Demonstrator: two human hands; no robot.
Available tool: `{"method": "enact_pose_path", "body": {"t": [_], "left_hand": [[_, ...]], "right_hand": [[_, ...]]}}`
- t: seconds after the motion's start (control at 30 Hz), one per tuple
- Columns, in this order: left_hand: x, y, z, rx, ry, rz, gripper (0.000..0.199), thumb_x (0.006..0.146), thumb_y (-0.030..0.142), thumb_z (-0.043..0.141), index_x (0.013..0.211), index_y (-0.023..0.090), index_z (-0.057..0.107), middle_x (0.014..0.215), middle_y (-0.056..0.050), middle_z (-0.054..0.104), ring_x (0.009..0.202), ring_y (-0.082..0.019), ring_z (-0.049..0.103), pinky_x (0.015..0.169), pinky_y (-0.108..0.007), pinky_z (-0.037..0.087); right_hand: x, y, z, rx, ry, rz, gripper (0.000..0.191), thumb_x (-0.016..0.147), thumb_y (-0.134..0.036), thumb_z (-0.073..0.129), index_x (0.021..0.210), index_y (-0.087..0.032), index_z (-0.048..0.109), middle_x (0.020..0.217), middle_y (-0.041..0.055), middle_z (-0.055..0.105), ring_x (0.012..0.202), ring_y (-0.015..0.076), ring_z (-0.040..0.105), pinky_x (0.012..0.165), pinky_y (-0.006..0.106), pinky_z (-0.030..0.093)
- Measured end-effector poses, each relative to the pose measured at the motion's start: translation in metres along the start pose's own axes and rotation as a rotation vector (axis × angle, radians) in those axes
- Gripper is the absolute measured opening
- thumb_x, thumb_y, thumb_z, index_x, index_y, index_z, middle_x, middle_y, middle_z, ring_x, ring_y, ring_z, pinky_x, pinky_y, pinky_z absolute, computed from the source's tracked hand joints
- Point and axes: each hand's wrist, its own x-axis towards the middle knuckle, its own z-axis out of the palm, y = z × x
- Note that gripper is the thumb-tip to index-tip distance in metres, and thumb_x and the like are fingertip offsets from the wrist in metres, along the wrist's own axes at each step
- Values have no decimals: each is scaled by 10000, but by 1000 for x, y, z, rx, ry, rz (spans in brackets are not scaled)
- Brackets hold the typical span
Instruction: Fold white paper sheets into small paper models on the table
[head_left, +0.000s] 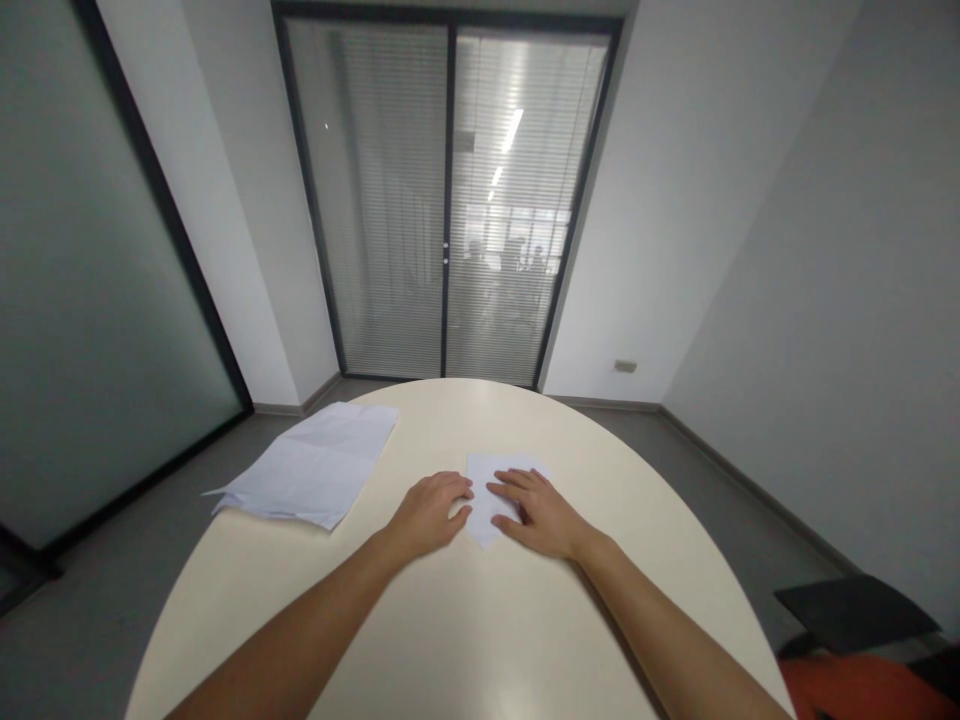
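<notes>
A small folded sheet of white paper [481, 522] lies on the round cream table [465, 640], with a pointed corner toward me. My left hand [431, 512] rests at the paper's left edge, fingers bent and the thumb apart from them. Over the right part of the paper lies my right hand [541, 512], its fingers spread and pressing on the sheet. The right hand hides much of that side, so the full outline of the folds cannot be made out.
Several large creased white sheets [315, 465] lie loosely stacked at the table's left, one corner overhanging the edge. A chair with a red seat [870, 685] stands at the lower right. Beyond the table is a glass door with blinds [375, 200].
</notes>
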Motion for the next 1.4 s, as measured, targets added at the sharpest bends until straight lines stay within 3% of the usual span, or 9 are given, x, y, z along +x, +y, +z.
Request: {"method": "enact_pose_path", "body": {"t": [0.1, 0.2, 0.33, 0.5, 0.6, 0.8, 1.03, 1.4], "left_hand": [[-2, 1, -2, -25, -6, 50, 228, 846, 186, 597, 1055, 205, 686, 1210, -77, 680, 1171, -243, 604, 1062, -416, 469], [-4, 2, -7, -53, -65, 137, 222, 832, 171, 589, 1040, 188, 666, 1331, -109, 612, 1306, -256, 516, 1123, -422, 415], [-7, 5, -11, -53, -164, 162, 311, 857, 203, 574, 1165, 190, 613, 1458, -123, 524, 1395, -269, 429, 1178, -497, 321], [-7, 4, -10, -19, -197, 165, 468, 872, 244, 566, 1340, 231, 550, 1476, -111, 509, 1394, -282, 427, 1168, -542, 306], [-6, 4, -9, 1, -201, 174, 487, 880, 255, 560, 1367, 246, 555, 1483, -111, 502, 1391, -284, 430, 1161, -536, 313], [-5, 7, -15, -41, -209, 222, 467, 858, 267, 591, 1325, 258, 599, 1453, -104, 533, 1354, -277, 474, 1152, -517, 330], [-7, 6, -17, -70, -200, 253, 462, 842, 266, 610, 1304, 274, 614, 1438, -97, 543, 1332, -284, 493, 1145, -505, 343], [-7, 5, -15, -65, -201, 246, 462, 839, 263, 611, 1301, 268, 618, 1449, -101, 536, 1345, -282, 486, 1147, -507, 344]], "right_hand": [[1, -5, -5, 5, 34, -43, 478, 907, -445, 621, 1325, -213, 633, 1331, 149, 622, 1226, 304, 556, 1073, 502, 394], [2, -9, -4, 45, 63, -71, 415, 914, -397, 615, 1273, -193, 659, 1231, 146, 656, 1137, 274, 589, 1005, 439, 458], [2, -4, 4, 68, 65, -78, 429, 928, -389, 595, 1310, -195, 627, 1351, 147, 602, 1248, 275, 538, 1079, 448, 414], [-1, 14, 9, 35, -37, 121, 642, 959, -565, 491, 1491, -205, 454, 1570, 128, 386, 1460, 323, 326, 1189, 541, 243], [-1, 23, 7, 1, -42, 253, 631, 993, -558, 410, 1515, -203, 415, 1585, 120, 354, 1480, 337, 276, 1177, 577, 231], [2, 32, 2, -82, 164, 306, 365, 972, -392, 499, 1189, -190, 712, 1278, 126, 669, 1196, 291, 587, 1032, 430, 440], [2, 49, 10, -120, 218, 420, 383, 911, -345, 562, 1228, -172, 689, 1300, 149, 636, 1194, 326, 555, 1017, 458, 432], [1, 51, 6, -104, 234, 383, 323, 949, -304, 510, 1162, -178, 717, 1213, 130, 673, 1127, 284, 584, 1004, 415, 444]]}}
